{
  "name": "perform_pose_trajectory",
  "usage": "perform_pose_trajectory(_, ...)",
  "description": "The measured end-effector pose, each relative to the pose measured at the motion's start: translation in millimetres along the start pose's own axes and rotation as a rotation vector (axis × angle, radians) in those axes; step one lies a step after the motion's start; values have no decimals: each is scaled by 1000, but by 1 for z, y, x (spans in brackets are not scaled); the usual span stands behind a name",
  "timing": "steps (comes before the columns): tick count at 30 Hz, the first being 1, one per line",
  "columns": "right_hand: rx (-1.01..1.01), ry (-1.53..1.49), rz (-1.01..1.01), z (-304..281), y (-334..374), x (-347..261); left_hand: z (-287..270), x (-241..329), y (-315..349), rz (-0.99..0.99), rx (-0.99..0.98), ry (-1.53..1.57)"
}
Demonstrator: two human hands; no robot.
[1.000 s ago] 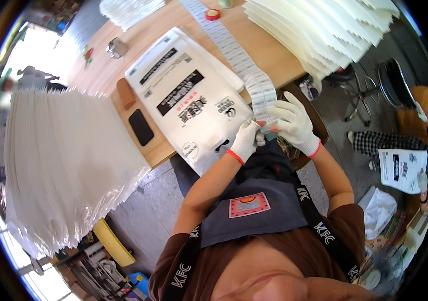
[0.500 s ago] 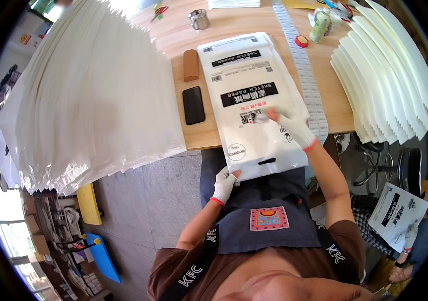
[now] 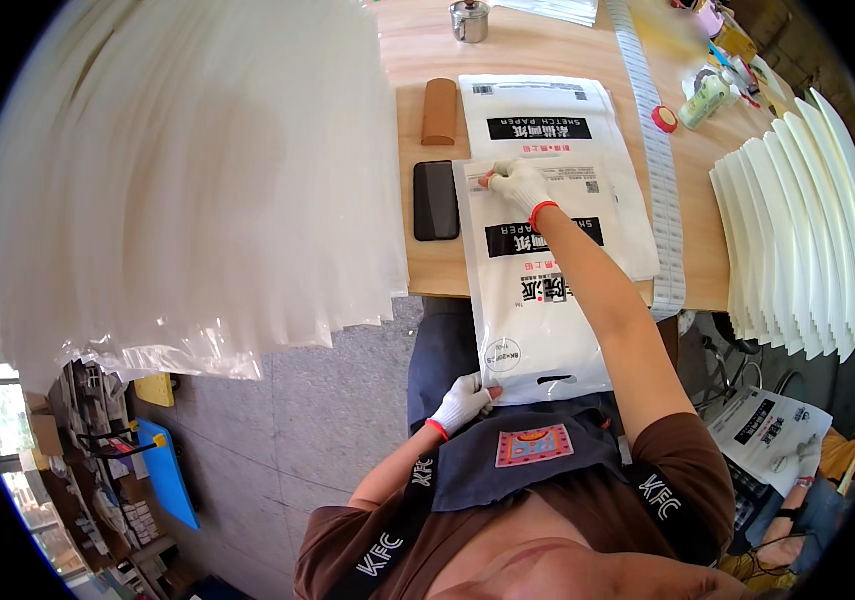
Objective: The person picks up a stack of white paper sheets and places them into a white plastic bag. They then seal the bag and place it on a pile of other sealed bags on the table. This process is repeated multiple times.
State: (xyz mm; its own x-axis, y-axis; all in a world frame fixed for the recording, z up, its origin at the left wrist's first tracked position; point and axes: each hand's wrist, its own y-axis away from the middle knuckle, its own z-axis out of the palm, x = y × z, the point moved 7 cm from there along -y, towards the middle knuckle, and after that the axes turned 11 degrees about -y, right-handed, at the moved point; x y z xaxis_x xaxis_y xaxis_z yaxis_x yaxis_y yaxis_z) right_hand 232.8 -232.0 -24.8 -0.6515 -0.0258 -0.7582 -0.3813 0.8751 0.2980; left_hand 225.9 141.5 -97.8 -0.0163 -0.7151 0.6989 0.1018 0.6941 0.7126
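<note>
A white printed plastic paper bag [image 3: 547, 345], with a handle slot at its near end, hangs over the table's front edge toward my apron. My left hand [image 3: 464, 403], in a white glove with a red cuff, grips its near left corner, thumb on top. My gloved right hand [image 3: 520, 185] reaches across the bag; its fingers are bent together at the far left corner, pinching the film there. Beneath and beyond lies another printed white bag [image 3: 532, 95], flat on the table. A black phone [image 3: 436, 201] and a brown rounded block [image 3: 438, 112] lie just left of the bags.
Tall stacks of clear plastic sleeves [image 3: 197, 200] fill the left side. Fanned white sheets [image 3: 792, 230] stand at the right. A printed strip [image 3: 655, 150], red tape roll [image 3: 664, 119], spray can [image 3: 704, 102] and metal cup [image 3: 469, 20] are on the table [image 3: 427, 50]. Another person's gloved hand [image 3: 797, 460] holds a bag.
The upper bag has slid toward me, uncovering the far part of the one below. My right hand has moved from the bag's middle to its far left corner. The view has shifted.
</note>
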Motion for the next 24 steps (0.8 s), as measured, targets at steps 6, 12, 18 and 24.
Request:
perform_pose_trajectory(6, 121, 308, -199, 0, 16, -26, 0, -3, 1, 8, -9, 43)
perform_pose_trajectory(12, 160, -559, -284, -23, -4, 21, -4, 7, 0, 141, 84, 34)
perform_pose_trajectory(18, 270, 138, -170, -100, 170, 106, -23, 63, 37, 348, 282, 34)
perform_pose_trajectory(24, 15, -781, 68, -48, 284, 206, -37, 205, 73, 693, 322, -564)
